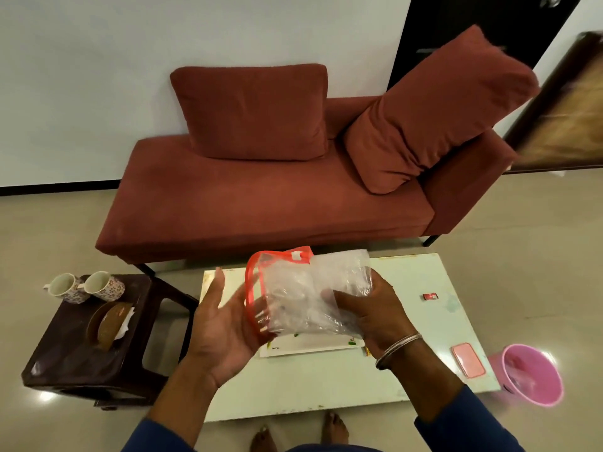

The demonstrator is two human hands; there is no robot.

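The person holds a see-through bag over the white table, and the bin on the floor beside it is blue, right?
Not quite: the bin is pink, not blue, as the head view shows. The rest holds: the right hand grips the see-through bag over the white table, with the left hand open against it.
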